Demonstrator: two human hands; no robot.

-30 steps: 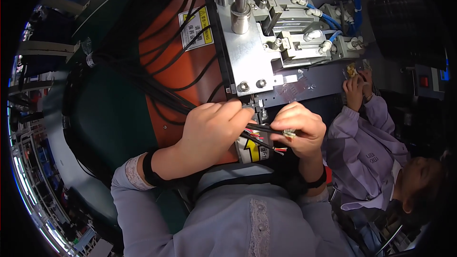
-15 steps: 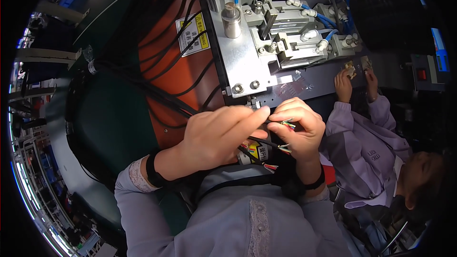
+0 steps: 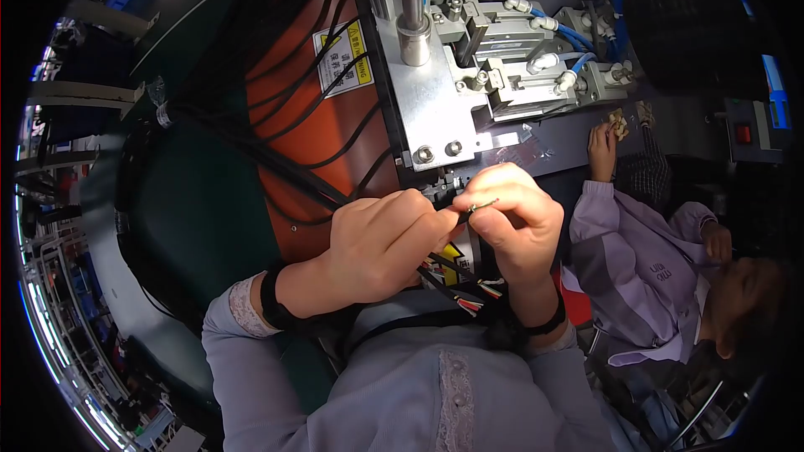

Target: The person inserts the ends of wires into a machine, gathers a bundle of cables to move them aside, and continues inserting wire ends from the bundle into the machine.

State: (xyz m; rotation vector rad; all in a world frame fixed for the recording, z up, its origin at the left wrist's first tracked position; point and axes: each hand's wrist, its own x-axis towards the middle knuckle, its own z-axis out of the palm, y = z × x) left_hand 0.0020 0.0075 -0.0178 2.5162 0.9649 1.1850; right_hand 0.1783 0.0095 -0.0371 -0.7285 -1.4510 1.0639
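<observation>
My left hand (image 3: pixel 377 244) is closed, its fingertips pinching a black cable close to the cable's end. Opposite it, my right hand (image 3: pixel 521 222) pinches the thin coloured wires (image 3: pixel 483 204) that stick out of this end; green and red ones show between thumb and forefinger. The fingertips of both hands almost meet. Below my left hand hang more black cables (image 3: pixel 437 282) with bare fanned ends. One end shows red and white wires (image 3: pixel 470 306), another a mixed bunch of wires (image 3: pixel 491 289). My left fingers hide where these cables run.
Just beyond my hands stands a metal fixture (image 3: pixel 435 117) with blue air hoses (image 3: pixel 574 33). Black cables (image 3: pixel 310 180) cross an orange panel (image 3: pixel 293 134) on the left. At right, a co-worker in a lilac jacket (image 3: pixel 641 285) handles small beige parts (image 3: pixel 618 124).
My right fingers have shifted slightly left and now pinch the wires close to the cable end. The loose cable ends hang lower. One of the co-worker's hands has drawn back toward their body.
</observation>
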